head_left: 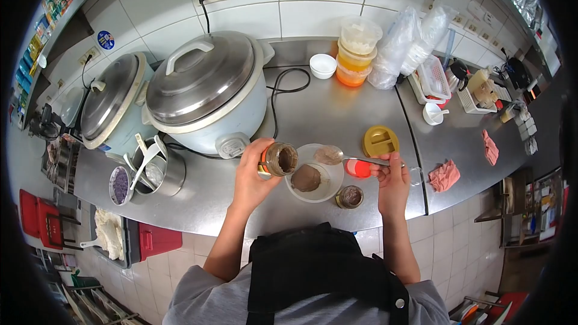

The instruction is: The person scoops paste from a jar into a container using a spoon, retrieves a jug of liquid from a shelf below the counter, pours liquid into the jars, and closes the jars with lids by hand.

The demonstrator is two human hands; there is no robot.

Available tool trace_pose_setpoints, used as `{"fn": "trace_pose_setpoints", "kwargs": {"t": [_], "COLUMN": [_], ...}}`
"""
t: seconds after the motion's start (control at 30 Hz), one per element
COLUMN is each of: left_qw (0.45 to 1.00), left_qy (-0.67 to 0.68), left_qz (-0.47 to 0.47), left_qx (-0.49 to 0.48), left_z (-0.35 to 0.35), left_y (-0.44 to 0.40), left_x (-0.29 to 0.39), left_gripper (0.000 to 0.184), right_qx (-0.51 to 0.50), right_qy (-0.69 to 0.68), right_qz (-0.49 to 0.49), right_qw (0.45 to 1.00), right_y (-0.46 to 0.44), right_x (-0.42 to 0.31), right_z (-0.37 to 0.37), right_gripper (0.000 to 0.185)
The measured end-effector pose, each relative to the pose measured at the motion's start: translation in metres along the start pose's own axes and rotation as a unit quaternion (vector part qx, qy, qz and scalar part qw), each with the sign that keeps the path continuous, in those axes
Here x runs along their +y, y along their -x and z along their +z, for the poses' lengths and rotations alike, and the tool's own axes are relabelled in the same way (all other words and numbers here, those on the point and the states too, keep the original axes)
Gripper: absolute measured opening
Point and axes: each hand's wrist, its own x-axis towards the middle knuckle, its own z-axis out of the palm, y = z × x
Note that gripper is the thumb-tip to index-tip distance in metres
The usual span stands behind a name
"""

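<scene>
My left hand (251, 171) is wrapped round a glass jar (283, 159) with brown residue inside, tilted so that its mouth faces me. In my right hand (392, 183) is a metal spoon (367, 159), its bowl loaded with brown paste. The spoon's bowl hangs over the far right rim of a white bowl (330, 191), in which a mound of brown paste (306, 178) lies. A second, smaller-looking open jar (349, 197) stands beside the bowl, brown inside. Near my right hand lie a yellow lid (380, 141) and a red lid (357, 169).
Two large rice cookers (205, 93) stand at the left, with a cord running behind. A metal pot (162, 168) holds white-handled utensils. Stacked tubs (355, 54), a small white bowl (323, 66) and plastic bags (394, 48) line the back. Pink cloths (444, 176) lie at right.
</scene>
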Motion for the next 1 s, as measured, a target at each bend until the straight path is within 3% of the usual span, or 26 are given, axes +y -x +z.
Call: {"fn": "trace_pose_setpoints", "kwargs": {"t": [0.1, 0.3, 0.37, 0.4, 0.47, 0.6, 0.67, 0.7, 0.77, 0.9, 1.0], "left_qw": [1.0, 0.999, 0.999, 0.998, 0.998, 0.996, 0.995, 0.994, 0.994, 0.994, 0.997], "left_qy": [0.011, 0.013, 0.008, 0.003, -0.018, -0.062, -0.072, -0.082, -0.084, -0.094, -0.074], "left_qz": [-0.004, 0.015, 0.024, 0.033, 0.038, 0.044, 0.048, 0.052, 0.056, 0.045, 0.032], "left_qx": [-0.021, -0.041, -0.043, -0.045, -0.047, -0.055, -0.055, -0.055, -0.051, -0.035, -0.015], "left_z": [0.003, 0.009, 0.01, 0.01, 0.009, 0.01, 0.01, 0.011, 0.012, 0.013, 0.011], "left_y": [-0.002, -0.008, -0.009, -0.009, -0.009, -0.008, -0.008, -0.008, -0.007, -0.005, -0.002], "left_x": [0.002, 0.009, 0.009, 0.009, 0.009, 0.01, 0.01, 0.01, 0.01, 0.003, -0.002], "left_gripper": [0.068, 0.07, 0.07, 0.07, 0.07, 0.074, 0.073, 0.073, 0.071, 0.069, 0.071], "right_qx": [-0.013, -0.142, -0.231, -0.232, -0.275, -0.269, -0.234, -0.233, -0.143, -0.052, -0.021], "right_qy": [-0.014, 0.075, 0.221, 0.221, 0.344, 0.361, 0.265, 0.265, 0.125, 0.099, 0.107], "right_qz": [-0.026, -0.152, -0.261, -0.261, -0.36, -0.354, -0.223, -0.222, -0.098, -0.066, -0.116], "right_qw": [0.999, 0.975, 0.911, 0.91, 0.823, 0.82, 0.909, 0.909, 0.977, 0.991, 0.987], "right_y": [0.006, 0.029, 0.028, 0.028, 0.027, 0.03, 0.032, 0.033, 0.034, 0.028, 0.037], "right_x": [-0.014, -0.029, -0.034, -0.037, -0.041, -0.038, -0.03, -0.028, -0.024, -0.027, -0.028], "right_z": [0.007, 0.036, 0.037, 0.038, 0.041, 0.044, 0.044, 0.045, 0.047, 0.035, 0.028], "right_gripper": [0.035, 0.022, 0.013, 0.013, 0.011, 0.011, 0.016, 0.016, 0.023, 0.027, 0.027]}}
